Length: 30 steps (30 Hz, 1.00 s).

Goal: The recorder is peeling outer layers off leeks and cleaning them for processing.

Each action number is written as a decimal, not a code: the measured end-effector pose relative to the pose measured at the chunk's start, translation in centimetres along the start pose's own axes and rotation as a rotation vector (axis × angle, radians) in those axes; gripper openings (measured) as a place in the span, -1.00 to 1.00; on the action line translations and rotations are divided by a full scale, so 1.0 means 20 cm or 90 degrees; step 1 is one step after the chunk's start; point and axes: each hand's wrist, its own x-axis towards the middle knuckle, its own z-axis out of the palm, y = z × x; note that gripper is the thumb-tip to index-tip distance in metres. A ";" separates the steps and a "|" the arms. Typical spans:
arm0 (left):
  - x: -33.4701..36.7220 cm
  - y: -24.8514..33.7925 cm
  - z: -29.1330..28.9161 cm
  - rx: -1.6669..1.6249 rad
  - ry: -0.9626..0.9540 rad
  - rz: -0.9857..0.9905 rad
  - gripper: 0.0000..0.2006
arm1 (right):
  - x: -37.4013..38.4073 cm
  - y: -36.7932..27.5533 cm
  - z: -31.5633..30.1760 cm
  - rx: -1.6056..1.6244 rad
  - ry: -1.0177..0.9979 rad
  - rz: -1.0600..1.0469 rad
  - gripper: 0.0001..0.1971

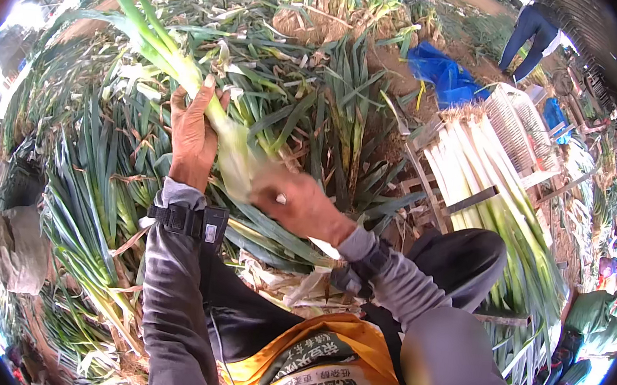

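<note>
A leek slants across the upper left, its green leaves pointing up and away and its pale lower part toward my right hand. My left hand is wrapped round its stalk. At the lower end, my right hand is closed and somewhat smeared by motion. A loose, pale outer leaf runs along the stalk to its fingers. The leek's root end is hidden behind or beside that hand. Below both hands lie long green leaves and stripped husks.
Heaps of leeks surround me on the left and ahead. At my right, a row of cleaned leeks lies on a rack beside a white plastic basket. A blue plastic sheet lies farther off. Another person stands at the far right.
</note>
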 end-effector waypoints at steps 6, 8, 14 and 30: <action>0.11 0.07 -0.14 0.004 0.026 0.091 -0.54 | -0.09 -0.02 -0.02 0.151 -0.100 0.097 -0.88; 0.15 0.09 -0.15 0.045 0.046 0.139 -0.48 | -0.09 -0.05 -0.06 0.230 -0.094 0.206 -0.90; 0.26 0.18 -0.23 0.089 0.141 0.270 -0.68 | -0.46 0.07 0.00 0.148 -0.391 0.308 -0.89; 0.34 0.49 -0.66 0.032 0.141 0.173 -0.74 | -0.40 0.16 -0.03 0.290 -0.151 0.437 -0.22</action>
